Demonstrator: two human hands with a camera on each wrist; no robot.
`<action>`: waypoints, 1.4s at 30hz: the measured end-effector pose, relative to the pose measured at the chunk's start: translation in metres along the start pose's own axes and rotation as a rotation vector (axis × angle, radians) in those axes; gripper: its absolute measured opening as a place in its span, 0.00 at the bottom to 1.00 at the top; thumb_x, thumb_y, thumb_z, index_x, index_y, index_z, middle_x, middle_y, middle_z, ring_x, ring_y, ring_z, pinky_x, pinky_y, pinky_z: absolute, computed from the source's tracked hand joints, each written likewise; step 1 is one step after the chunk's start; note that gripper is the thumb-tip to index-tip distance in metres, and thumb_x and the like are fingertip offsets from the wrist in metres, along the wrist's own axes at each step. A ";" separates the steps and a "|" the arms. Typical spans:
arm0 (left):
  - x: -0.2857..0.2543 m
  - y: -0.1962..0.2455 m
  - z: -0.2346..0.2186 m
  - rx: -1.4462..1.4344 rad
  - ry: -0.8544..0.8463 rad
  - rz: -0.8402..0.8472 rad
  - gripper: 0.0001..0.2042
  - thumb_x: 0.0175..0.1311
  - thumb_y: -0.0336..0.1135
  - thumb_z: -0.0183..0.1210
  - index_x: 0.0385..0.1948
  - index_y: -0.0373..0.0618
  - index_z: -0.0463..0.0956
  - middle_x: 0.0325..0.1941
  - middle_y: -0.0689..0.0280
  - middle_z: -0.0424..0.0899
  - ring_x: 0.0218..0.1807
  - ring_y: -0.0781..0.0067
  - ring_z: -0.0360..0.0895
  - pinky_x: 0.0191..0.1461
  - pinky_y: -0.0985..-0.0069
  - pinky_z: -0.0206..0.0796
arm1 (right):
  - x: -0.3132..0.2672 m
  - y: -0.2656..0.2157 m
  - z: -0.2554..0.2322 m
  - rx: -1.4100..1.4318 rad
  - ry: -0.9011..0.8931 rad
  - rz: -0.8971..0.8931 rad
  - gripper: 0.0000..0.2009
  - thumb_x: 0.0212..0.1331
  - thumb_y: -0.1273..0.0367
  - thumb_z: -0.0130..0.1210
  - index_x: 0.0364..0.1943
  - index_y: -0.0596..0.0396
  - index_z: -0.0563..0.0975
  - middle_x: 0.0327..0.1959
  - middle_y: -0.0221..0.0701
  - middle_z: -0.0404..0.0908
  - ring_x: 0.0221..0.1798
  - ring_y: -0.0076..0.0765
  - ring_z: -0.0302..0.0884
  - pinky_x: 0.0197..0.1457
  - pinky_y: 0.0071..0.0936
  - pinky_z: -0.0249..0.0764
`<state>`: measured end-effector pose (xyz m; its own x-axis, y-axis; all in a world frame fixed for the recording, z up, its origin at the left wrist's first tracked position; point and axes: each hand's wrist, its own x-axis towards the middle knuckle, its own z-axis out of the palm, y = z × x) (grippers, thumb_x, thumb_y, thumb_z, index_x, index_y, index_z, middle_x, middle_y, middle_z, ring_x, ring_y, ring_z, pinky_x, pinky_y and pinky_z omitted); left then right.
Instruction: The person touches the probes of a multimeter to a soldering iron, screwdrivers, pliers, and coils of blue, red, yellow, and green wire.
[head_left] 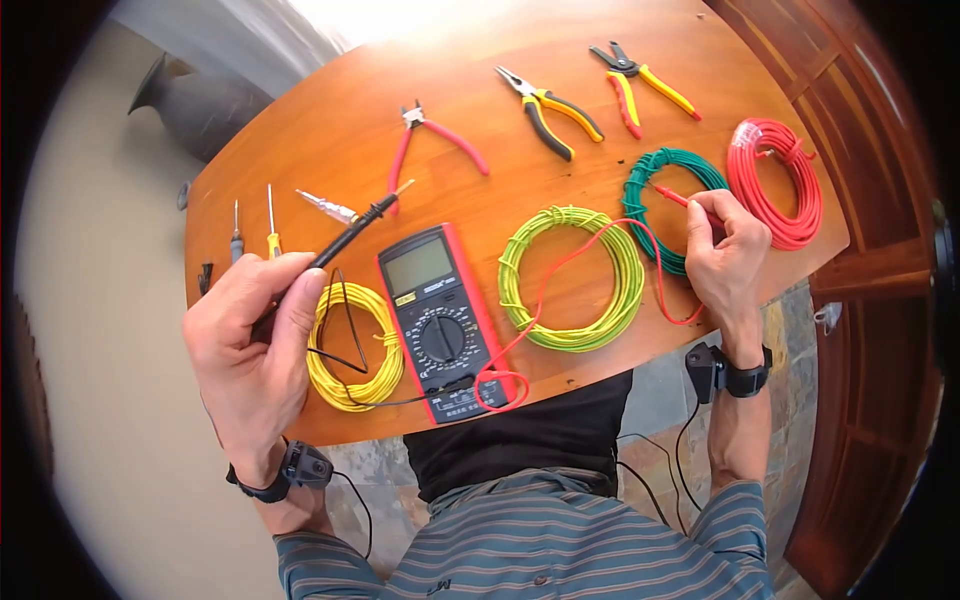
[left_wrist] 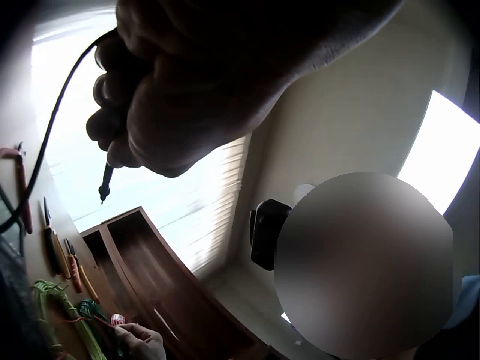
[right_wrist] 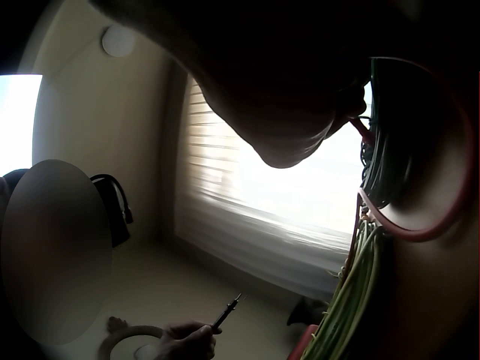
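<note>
In the head view my left hand [head_left: 250, 340] grips a black test probe [head_left: 352, 236], its metal tip pointing up and right above the table. My right hand [head_left: 728, 258] pinches a red test probe [head_left: 671, 195] over the green wire coil [head_left: 642, 195]. A red-framed digital multimeter [head_left: 440, 325] lies between the hands, with the black and red leads running from its lower end. Left of it, a yellow wire coil [head_left: 335, 390] lies partly beneath the black lead. The red lead crosses a yellow-green wire coil [head_left: 512, 290]. In the left wrist view the black probe's tip [left_wrist: 106, 184] sticks out below the fist.
A red wire coil [head_left: 800, 215] lies at the table's right. Along the back are red-handled cutters [head_left: 455, 145], long-nose pliers [head_left: 550, 125] and wire strippers [head_left: 625, 95]. Several screwdrivers, one yellow-handled [head_left: 273, 243], lie at left. The wooden table's [head_left: 570, 375] near edge meets my lap.
</note>
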<state>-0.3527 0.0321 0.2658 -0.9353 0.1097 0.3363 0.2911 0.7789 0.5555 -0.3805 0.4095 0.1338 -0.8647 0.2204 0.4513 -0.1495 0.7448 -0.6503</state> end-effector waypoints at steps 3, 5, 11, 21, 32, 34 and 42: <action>-0.014 -0.012 -0.019 0.006 0.210 0.012 0.04 0.70 0.23 0.68 0.42 0.33 0.85 0.27 0.72 0.76 0.29 0.86 0.67 0.31 0.82 0.58 | -0.001 -0.006 -0.003 -0.043 0.042 0.013 0.03 0.69 0.75 0.60 0.37 0.60 0.84 0.23 0.33 0.79 0.25 0.23 0.74 0.30 0.26 0.69; -0.028 -0.015 -0.032 -0.016 0.360 -0.033 0.04 0.72 0.23 0.66 0.43 0.33 0.86 0.29 0.74 0.76 0.31 0.87 0.67 0.33 0.83 0.56 | -0.004 0.001 -0.006 0.036 0.077 0.098 0.05 0.73 0.73 0.59 0.40 0.60 0.84 0.27 0.23 0.77 0.30 0.15 0.69 0.32 0.20 0.65; -0.099 -0.016 -0.086 0.019 0.971 -0.138 0.05 0.72 0.23 0.65 0.43 0.31 0.86 0.30 0.73 0.78 0.30 0.85 0.65 0.33 0.84 0.53 | -0.010 -0.054 -0.013 0.359 0.071 0.191 0.07 0.75 0.72 0.59 0.42 0.61 0.84 0.31 0.18 0.78 0.34 0.12 0.69 0.35 0.18 0.66; -0.127 -0.045 -0.048 0.116 0.101 -0.365 0.04 0.65 0.20 0.68 0.40 0.33 0.86 0.24 0.67 0.77 0.26 0.80 0.69 0.30 0.78 0.58 | -0.047 -0.177 0.078 0.491 -0.483 -0.491 0.08 0.56 0.81 0.65 0.38 0.59 0.83 0.26 0.38 0.78 0.27 0.49 0.80 0.27 0.40 0.73; -0.130 -0.094 -0.028 0.075 0.132 -0.327 0.05 0.65 0.24 0.70 0.39 0.35 0.86 0.25 0.60 0.81 0.24 0.68 0.74 0.29 0.71 0.64 | -0.062 -0.189 0.102 0.303 -0.558 -0.501 0.06 0.56 0.82 0.65 0.37 0.62 0.83 0.26 0.39 0.81 0.28 0.47 0.82 0.30 0.39 0.75; -0.130 -0.093 -0.029 0.053 0.124 -0.337 0.05 0.65 0.24 0.70 0.39 0.35 0.86 0.25 0.60 0.81 0.24 0.68 0.74 0.29 0.71 0.64 | -0.062 -0.191 0.101 0.286 -0.593 -0.496 0.06 0.56 0.82 0.65 0.37 0.62 0.83 0.26 0.39 0.81 0.28 0.46 0.82 0.30 0.39 0.75; -0.132 -0.102 -0.024 0.061 0.173 -0.347 0.04 0.67 0.23 0.69 0.40 0.34 0.87 0.25 0.66 0.81 0.25 0.80 0.71 0.29 0.78 0.61 | -0.062 -0.196 0.100 0.273 -0.542 -0.479 0.04 0.55 0.79 0.65 0.33 0.60 0.81 0.25 0.37 0.79 0.26 0.48 0.81 0.28 0.40 0.75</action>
<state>-0.2542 -0.0765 0.1827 -0.9269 -0.2682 0.2626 -0.0537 0.7872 0.6144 -0.3456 0.1872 0.1722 -0.7793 -0.4785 0.4046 -0.6185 0.4839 -0.6190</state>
